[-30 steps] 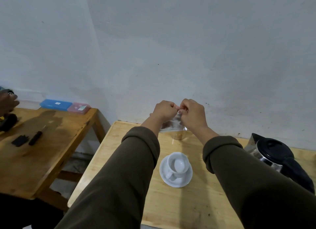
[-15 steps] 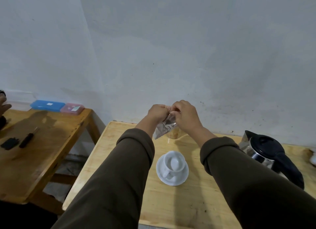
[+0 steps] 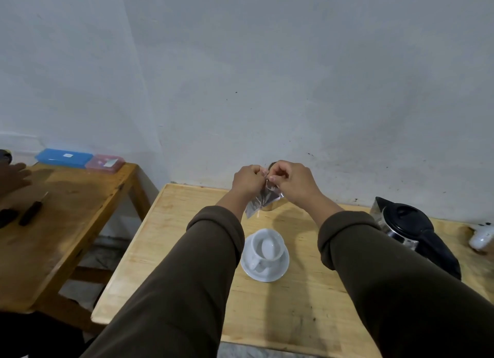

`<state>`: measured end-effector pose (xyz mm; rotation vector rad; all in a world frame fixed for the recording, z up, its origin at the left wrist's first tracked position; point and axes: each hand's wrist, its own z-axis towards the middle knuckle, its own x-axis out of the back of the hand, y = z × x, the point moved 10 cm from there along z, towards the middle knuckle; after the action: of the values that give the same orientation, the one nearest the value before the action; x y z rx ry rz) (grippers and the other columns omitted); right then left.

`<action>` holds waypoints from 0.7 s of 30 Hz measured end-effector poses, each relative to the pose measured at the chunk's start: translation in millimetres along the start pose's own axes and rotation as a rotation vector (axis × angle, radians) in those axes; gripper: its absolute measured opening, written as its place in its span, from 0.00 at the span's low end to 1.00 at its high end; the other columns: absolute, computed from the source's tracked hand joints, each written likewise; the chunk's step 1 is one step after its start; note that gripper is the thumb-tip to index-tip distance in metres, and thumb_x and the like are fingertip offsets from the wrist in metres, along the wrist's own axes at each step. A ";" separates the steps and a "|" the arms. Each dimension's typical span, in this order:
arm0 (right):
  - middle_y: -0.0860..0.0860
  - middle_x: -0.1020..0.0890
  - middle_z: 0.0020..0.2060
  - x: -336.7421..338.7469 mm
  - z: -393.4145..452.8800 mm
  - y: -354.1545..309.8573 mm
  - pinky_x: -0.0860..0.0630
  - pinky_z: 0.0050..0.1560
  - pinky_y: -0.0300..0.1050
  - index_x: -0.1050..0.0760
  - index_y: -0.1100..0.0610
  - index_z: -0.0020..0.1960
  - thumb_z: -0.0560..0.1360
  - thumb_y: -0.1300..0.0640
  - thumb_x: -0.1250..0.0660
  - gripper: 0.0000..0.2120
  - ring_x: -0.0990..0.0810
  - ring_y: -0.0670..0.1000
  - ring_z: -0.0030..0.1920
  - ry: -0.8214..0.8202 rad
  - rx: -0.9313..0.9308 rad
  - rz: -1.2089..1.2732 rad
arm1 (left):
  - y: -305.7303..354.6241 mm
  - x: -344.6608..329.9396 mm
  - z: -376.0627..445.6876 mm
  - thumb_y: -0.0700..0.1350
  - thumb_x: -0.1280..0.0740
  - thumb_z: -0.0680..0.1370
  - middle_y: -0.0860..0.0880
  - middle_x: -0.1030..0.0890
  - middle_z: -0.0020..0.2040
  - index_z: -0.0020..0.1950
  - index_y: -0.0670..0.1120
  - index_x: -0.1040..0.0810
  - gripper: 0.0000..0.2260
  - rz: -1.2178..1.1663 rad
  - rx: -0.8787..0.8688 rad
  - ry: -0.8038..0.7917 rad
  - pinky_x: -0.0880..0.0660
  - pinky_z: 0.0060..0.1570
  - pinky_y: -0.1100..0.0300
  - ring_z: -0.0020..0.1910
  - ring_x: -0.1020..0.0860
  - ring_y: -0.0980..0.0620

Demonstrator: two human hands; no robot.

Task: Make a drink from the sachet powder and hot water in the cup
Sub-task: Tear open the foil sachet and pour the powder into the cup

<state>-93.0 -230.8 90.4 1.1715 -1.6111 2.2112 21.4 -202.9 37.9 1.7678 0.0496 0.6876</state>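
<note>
A silvery sachet [image 3: 260,201] hangs tilted in the air above the far part of the light wooden table [image 3: 280,299]. My left hand [image 3: 247,180] and my right hand [image 3: 290,181] both pinch its top edge, knuckles close together. Below them a white cup [image 3: 266,248] with a white spoon [image 3: 268,248] inside stands on a white saucer [image 3: 278,273]. A steel kettle with a black lid and handle [image 3: 409,224] stands to the right of the cup.
A small brownish cup [image 3: 268,206] stands behind the sachet near the wall. A white object [image 3: 481,237] lies at the table's far right. On a darker table [image 3: 53,224] at the left are blue and pink boxes [image 3: 64,157], dark tools [image 3: 32,210] and another person's hand [image 3: 13,174].
The sachet has gone from hanging flat between my hands to tilting down to the left, its top edge bunched between my fingers. My hands have stayed pressed together.
</note>
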 end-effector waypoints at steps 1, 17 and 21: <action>0.52 0.20 0.38 0.3 -0.9 -2.1 0.32 0.35 0.26 0.21 0.62 0.44 0.73 0.64 0.32 0.02 0.25 0.47 0.38 -0.001 0.010 -0.003 | -0.8 -1.0 -0.6 0.41 0.42 0.78 0.42 0.18 0.56 0.54 0.43 0.19 0.13 0.000 0.004 0.001 0.29 0.50 0.58 0.55 0.22 0.43; 0.47 0.25 0.33 -10.8 -15.9 -25.9 0.32 0.35 0.34 0.26 0.56 0.40 0.75 0.66 0.34 0.07 0.28 0.44 0.34 -0.229 0.053 -0.028 | -42.9 29.3 4.5 0.44 0.41 0.79 0.44 0.18 0.57 0.52 0.44 0.17 0.13 -0.177 0.190 0.159 0.24 0.61 0.52 0.57 0.21 0.44; 0.47 0.26 0.32 -10.6 -21.0 -18.2 0.30 0.36 0.35 0.28 0.54 0.38 0.75 0.67 0.37 0.10 0.27 0.44 0.33 -0.266 0.023 -0.032 | -50.4 26.7 3.9 0.42 0.42 0.79 0.44 0.18 0.58 0.51 0.44 0.17 0.13 -0.207 0.198 0.155 0.26 0.62 0.55 0.59 0.23 0.44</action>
<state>-86.3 -202.2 94.4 1.5430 -1.6490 2.1324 61.0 -180.2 3.5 1.8617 0.4127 0.6846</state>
